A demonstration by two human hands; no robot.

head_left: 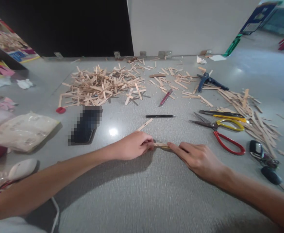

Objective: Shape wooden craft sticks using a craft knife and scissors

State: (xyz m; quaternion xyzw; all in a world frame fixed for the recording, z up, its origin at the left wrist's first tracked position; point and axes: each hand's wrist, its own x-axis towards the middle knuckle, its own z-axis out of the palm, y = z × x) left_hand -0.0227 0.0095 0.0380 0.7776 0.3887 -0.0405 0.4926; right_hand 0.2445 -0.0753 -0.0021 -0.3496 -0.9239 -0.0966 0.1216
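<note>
My left hand (132, 145) is closed, its fingertips pinching one end of a flat wooden craft stick (160, 145). At the other end, the fingers of my right hand (200, 158) grip the same stick; the thumb is mostly hidden. Something thin and yellowish shows just under the stick, too small to make out. Another wooden craft stick (146, 124) pokes out behind my left hand, its lower end covered by the hand. Beyond both hands a black pen (160, 116) lies flat on the grey table (122, 197).
A heap of craft sticks (103, 84) fills the back left. Scissors (216, 125), a blue hand tool (207, 79) and more sticks (263, 129) lie right, near dark keys (256, 149). A maroon cutter (165, 97) is central; a phone (85, 124) and white mouse (22, 169) lie left.
</note>
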